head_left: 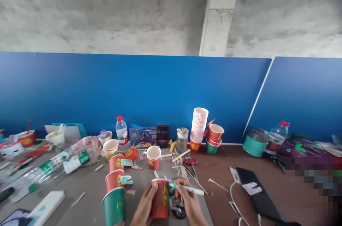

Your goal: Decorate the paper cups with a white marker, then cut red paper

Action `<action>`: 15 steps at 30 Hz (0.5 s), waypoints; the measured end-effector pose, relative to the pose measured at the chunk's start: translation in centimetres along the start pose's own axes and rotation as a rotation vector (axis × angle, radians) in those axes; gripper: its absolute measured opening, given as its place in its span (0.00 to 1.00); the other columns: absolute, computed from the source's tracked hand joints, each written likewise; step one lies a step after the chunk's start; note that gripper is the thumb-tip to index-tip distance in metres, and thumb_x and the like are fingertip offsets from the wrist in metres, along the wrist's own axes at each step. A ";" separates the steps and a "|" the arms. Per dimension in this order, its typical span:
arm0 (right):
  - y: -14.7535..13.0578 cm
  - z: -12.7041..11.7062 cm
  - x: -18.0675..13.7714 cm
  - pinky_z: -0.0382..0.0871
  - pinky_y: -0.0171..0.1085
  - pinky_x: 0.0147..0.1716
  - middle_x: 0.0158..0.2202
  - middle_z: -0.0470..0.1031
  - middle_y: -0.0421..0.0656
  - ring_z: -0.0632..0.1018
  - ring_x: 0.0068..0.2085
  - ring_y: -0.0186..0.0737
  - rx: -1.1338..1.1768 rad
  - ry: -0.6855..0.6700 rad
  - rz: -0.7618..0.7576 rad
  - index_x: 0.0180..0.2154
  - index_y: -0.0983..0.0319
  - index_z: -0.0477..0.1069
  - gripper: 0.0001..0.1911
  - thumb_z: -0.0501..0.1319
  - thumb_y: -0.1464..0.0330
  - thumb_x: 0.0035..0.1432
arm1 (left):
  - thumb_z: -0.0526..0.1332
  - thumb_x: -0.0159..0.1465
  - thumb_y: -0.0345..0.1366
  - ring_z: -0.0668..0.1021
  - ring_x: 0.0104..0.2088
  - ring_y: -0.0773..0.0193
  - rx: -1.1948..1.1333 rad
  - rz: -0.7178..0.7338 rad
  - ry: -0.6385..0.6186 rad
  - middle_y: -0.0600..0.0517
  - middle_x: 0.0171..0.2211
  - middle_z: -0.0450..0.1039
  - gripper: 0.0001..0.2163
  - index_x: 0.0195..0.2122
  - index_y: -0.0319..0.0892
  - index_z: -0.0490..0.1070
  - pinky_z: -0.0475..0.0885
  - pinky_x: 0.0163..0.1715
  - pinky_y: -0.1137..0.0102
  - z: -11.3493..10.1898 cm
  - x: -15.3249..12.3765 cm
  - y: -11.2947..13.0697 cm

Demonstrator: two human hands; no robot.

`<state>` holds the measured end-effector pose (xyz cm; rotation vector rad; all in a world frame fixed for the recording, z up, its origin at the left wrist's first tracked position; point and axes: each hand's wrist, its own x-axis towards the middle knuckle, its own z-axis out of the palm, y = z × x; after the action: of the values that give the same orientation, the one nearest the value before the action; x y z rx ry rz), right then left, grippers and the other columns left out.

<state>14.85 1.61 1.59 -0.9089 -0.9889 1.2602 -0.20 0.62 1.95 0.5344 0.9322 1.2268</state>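
Note:
My left hand is wrapped round a red paper cup that stands at the near edge of the table. My right hand grips a white marker pen with a green tip, the tip touching the cup's right side near the rim. Just left of the cup stands a row of cups joined with small cut paper pieces: a green cup nearest, then two red ones.
A tall stack of white paper cups and nested red and green cups stand by the blue partition. Water bottles, paper strips, a lying plastic bottle, a black tablet with white cable and a teal pot litter the table.

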 end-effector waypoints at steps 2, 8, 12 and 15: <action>0.0 -0.2 0.0 0.51 0.30 0.18 0.14 0.58 0.33 0.58 0.18 0.29 -0.028 0.009 -0.001 0.21 0.62 0.67 0.18 0.65 0.54 0.44 | 0.68 0.48 0.45 0.79 0.30 0.60 0.004 -0.017 0.014 0.48 0.29 0.80 0.18 0.34 0.38 0.76 0.72 0.31 0.71 0.0 0.1 0.0; 0.1 -0.1 -0.4 0.47 0.29 0.16 0.13 0.56 0.33 0.55 0.17 0.27 -0.015 -0.055 0.067 0.22 0.63 0.67 0.20 0.64 0.52 0.44 | 0.67 0.47 0.49 0.79 0.29 0.59 -0.028 0.000 0.014 0.47 0.29 0.79 0.22 0.37 0.37 0.75 0.72 0.32 0.69 0.3 -0.2 -0.1; 0.0 0.0 -0.5 0.48 0.29 0.17 0.13 0.56 0.33 0.56 0.17 0.28 -0.016 -0.036 0.029 0.21 0.62 0.66 0.21 0.65 0.51 0.42 | 0.70 0.45 0.45 0.79 0.30 0.59 -0.020 0.014 -0.002 0.45 0.33 0.79 0.23 0.39 0.38 0.74 0.72 0.33 0.68 0.4 -0.5 0.2; 0.2 0.1 -0.5 0.47 0.29 0.16 0.12 0.56 0.33 0.55 0.16 0.27 -0.034 -0.086 0.103 0.21 0.62 0.66 0.23 0.64 0.49 0.41 | 0.69 0.46 0.45 0.79 0.29 0.58 -0.030 0.009 -0.023 0.45 0.31 0.79 0.21 0.38 0.37 0.75 0.72 0.32 0.68 0.2 -0.4 0.2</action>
<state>14.63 1.17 1.38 -0.9486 -1.0447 1.3826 -0.18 0.35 2.29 0.5287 0.8916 1.2382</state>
